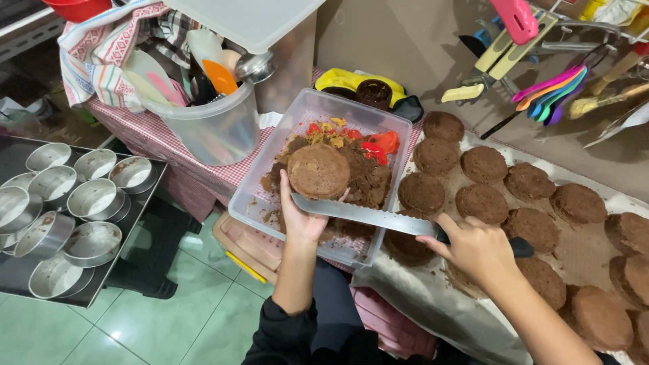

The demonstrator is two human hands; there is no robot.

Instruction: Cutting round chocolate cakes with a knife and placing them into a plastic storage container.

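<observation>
Empty round cake tins (88,199) sit on a dark tray at far left. The left hand (302,217) cradles a round chocolate cake (318,171) over a clear plastic tub (270,196) of crumbs. A long serrated knife (362,213) lies under the cake, its handle clamped in the right hand (473,247). More chocolate cakes (527,203) cover the papered surface (433,297).

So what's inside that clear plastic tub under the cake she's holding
The clear tub holds brown cake scraps with red pieces and yellow bits. The round cake in the left hand and the knife cover part of the tub's middle.
</observation>
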